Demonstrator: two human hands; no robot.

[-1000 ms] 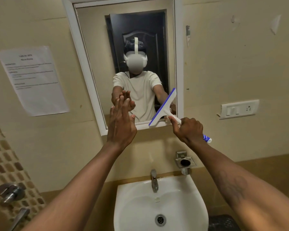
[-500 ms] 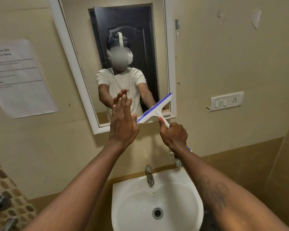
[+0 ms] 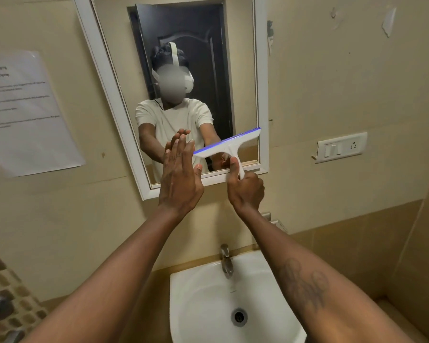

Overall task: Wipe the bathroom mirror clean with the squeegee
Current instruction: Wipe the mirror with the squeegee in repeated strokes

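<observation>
The right hand (image 3: 245,191) is gripping the squeegee (image 3: 227,144) by its white handle, fingers closed round it and the thumb lying up the stem. The blade, edged in blue, is lying across the lower right corner of the mirror (image 3: 240,70), tilted so that its right end is sitting higher, near the frame's right edge, and its left end is reaching toward the left hand (image 3: 180,179). That hand is open and flat, fingers straight and together, holding nothing; its fingertips are overlapping the glass near the bottom edge, though whether they are touching it is hard to tell from this angle. The mirror is reflecting the person in a white shirt, both arms stretched forward, with a dark door behind. Below, the sink (image 3: 208,305) is showing only its drain and is holding nothing else; the tap (image 3: 226,261) is standing at its back edge. A paper (image 3: 27,112) is hanging on the wall left of the mirror, its printed lines too blurred to read. A switch plate (image 3: 341,147) is sitting on the wall to the right.
</observation>
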